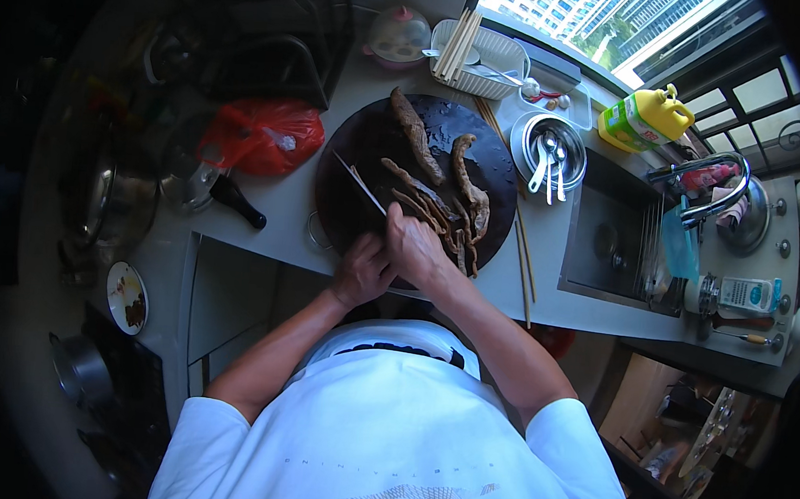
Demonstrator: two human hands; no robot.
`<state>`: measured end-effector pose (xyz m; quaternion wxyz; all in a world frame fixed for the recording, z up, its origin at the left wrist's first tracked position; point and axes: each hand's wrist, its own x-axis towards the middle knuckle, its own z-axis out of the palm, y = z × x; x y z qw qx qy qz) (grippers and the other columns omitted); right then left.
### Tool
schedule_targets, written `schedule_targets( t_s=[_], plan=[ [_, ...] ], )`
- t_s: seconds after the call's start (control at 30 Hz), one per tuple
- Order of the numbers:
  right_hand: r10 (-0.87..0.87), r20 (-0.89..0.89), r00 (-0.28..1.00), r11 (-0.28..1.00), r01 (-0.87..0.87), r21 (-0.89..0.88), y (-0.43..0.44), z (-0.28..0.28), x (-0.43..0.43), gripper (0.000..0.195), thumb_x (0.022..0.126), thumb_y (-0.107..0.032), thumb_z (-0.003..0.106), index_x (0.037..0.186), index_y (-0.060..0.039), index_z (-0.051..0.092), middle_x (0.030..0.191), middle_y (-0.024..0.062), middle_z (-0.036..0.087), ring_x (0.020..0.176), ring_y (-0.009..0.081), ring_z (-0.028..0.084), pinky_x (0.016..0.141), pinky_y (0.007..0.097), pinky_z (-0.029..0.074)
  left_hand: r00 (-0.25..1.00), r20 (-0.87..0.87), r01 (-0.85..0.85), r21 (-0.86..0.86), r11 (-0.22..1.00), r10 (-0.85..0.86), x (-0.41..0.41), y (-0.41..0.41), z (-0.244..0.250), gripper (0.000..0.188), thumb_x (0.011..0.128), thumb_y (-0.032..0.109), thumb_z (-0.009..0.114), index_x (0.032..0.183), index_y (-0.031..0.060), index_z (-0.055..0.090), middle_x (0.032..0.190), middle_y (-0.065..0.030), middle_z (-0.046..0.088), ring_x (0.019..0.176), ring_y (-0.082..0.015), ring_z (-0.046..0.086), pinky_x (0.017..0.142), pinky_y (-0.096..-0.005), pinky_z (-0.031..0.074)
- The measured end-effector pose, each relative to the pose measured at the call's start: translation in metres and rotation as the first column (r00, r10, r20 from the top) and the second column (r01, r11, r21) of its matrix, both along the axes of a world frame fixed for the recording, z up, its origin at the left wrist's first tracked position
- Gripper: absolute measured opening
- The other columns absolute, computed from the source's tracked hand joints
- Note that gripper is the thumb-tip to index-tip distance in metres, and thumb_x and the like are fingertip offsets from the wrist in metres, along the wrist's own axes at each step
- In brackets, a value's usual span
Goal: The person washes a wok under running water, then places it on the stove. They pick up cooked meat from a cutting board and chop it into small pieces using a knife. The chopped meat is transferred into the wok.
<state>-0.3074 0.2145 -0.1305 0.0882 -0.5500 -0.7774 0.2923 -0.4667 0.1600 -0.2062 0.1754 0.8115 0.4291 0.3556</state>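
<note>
A knife is gripped in my right hand, its thin blade pointing up and left over a round dark cutting board. Close against it, my left hand rests at the board's near edge with bent fingers; what lies under them is hidden. Just right of my hands lie several thin strips of brown meat. Farther back are a long whole piece of meat and another curved piece. A narrow pale strip lies beside the blade.
Left of the board are a red plastic bag and a black handle. Long chopsticks, nested metal bowls with spoons and a sink lie right. Behind stand a white basket and a yellow jug.
</note>
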Motion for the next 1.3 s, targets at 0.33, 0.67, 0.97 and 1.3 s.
schedule_targets(
  t_s=[0.33,0.67,0.97,1.3],
  plan=[
    [0.029,-0.029,0.999,0.999,-0.029,-0.027,0.037,-0.008,-0.003,0.016,0.096,-0.005,0.056,0.106,0.0073,0.054,0.091,0.0369,0.072,0.091,0.0559,0.073,0.080,0.0625,0.059,0.999,0.054,-0.009,0.052,0.999,0.006,0.004,0.005,0.002,0.021,0.092,0.012,0.079,0.111,0.0036,0.075,0.115,-0.0165,0.069,0.106,-0.0396,0.066,0.096,-0.0490,0.056],
    [-0.057,0.009,0.998,0.985,0.057,-0.162,-0.077,0.020,0.103,0.018,0.106,-0.010,0.061,0.114,-0.0006,0.049,0.080,0.0316,0.069,0.081,0.0554,0.069,0.070,0.0630,0.054,0.997,0.069,-0.022,0.017,1.000,0.021,0.011,0.003,0.017,0.019,0.089,0.005,0.081,0.108,0.0039,0.076,0.112,-0.0131,0.071,0.110,-0.0359,0.068,0.097,-0.0447,0.057],
    [-0.036,0.019,0.999,0.999,0.036,0.008,-0.093,0.022,0.081,0.015,0.109,-0.010,0.055,0.121,-0.0035,0.050,0.092,0.0259,0.071,0.077,0.0479,0.073,0.064,0.0578,0.058,0.997,0.062,-0.037,0.047,0.998,0.034,0.001,-0.003,0.013,0.020,0.088,0.000,0.080,0.108,0.0044,0.077,0.112,-0.0121,0.072,0.108,-0.0357,0.068,0.097,-0.0451,0.057],
    [-0.037,0.098,0.994,0.997,0.044,-0.065,-0.113,0.033,0.064,0.010,0.108,-0.006,0.050,0.114,0.0013,0.051,0.090,0.0294,0.070,0.077,0.0485,0.075,0.066,0.0558,0.061,0.999,0.007,-0.046,0.086,0.995,0.045,0.009,-0.002,0.014,0.023,0.089,0.004,0.077,0.112,0.0040,0.078,0.114,-0.0139,0.073,0.105,-0.0374,0.068,0.094,-0.0467,0.057]
  ],
)
